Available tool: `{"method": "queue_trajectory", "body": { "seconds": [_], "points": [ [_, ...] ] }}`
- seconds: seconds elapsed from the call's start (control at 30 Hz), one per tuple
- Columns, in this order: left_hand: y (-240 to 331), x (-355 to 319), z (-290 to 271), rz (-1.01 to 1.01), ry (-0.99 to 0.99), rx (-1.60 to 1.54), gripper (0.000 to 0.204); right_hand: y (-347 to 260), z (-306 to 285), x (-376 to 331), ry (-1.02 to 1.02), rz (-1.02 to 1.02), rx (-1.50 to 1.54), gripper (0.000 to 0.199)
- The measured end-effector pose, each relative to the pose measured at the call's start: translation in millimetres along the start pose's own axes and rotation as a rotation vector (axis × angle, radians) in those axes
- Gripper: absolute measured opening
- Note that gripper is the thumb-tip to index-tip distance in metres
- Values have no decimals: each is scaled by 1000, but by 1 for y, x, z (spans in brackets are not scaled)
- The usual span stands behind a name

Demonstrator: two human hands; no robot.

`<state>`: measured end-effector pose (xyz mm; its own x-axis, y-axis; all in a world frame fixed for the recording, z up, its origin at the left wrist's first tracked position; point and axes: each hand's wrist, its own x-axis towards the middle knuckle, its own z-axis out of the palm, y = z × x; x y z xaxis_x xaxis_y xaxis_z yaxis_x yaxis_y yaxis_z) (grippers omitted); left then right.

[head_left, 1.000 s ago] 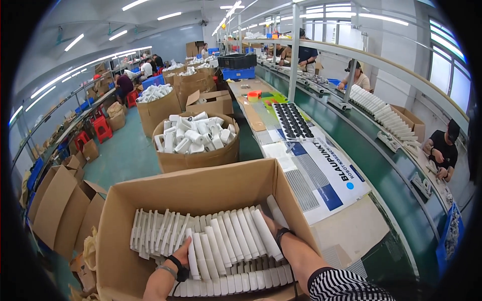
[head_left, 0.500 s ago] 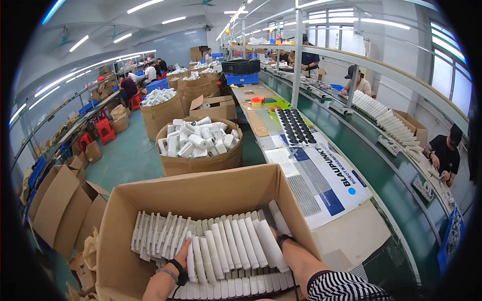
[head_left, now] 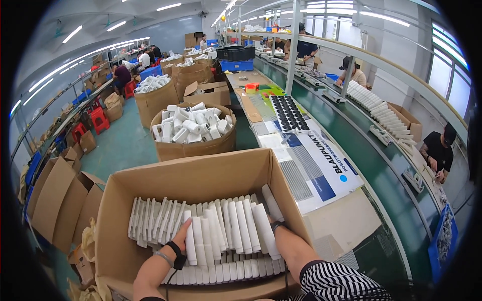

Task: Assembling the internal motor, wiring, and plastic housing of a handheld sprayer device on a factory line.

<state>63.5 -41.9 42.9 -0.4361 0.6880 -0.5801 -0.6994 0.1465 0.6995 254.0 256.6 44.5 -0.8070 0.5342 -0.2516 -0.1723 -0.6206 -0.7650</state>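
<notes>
Inside an open cardboard box (head_left: 191, 168) stand rows of long, narrow white plastic parts (head_left: 233, 228) with rounded ends. My left hand (head_left: 182, 237), a dark band at its wrist, presses against the left end of one row, thumb upward. At the row's right end, my right hand (head_left: 275, 226) is partly hidden behind the last part. Between them, both hands clamp this batch, which leans slightly. More white parts (head_left: 155, 220) stand edge-on to the left, and another row (head_left: 221, 273) lies below, nearer me. Most fingers of both hands are hidden by the parts.
A large carton of white plastic pieces (head_left: 193, 125) stands beyond the box. To the right run a workbench with a printed sheet (head_left: 321, 165) and a tray of black round parts (head_left: 288, 114), then a green conveyor (head_left: 371, 160). Co-workers sit along its far side.
The view has shifted a little, so the box sits slightly higher and further left. Both hands remain at the two ends of the row; several parts in it have tilted and spread unevenly.
</notes>
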Motion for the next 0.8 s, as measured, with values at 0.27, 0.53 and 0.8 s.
{"method": "queue_trajectory", "body": {
  "seconds": [0.27, 0.53, 0.8],
  "points": [
    [33, -50, 71, 204, -32, 103, 66, -43, 83, -12, -3, -16, 63, 56],
    [49, -141, 129, 532, 33, 36, 63, -67, 108, -53, -33, -76, 141, 54],
    [82, -228, 213, 937, 21, 245, 53, -145, 102, -70, -16, -176, 226, 52]
  ]
}}
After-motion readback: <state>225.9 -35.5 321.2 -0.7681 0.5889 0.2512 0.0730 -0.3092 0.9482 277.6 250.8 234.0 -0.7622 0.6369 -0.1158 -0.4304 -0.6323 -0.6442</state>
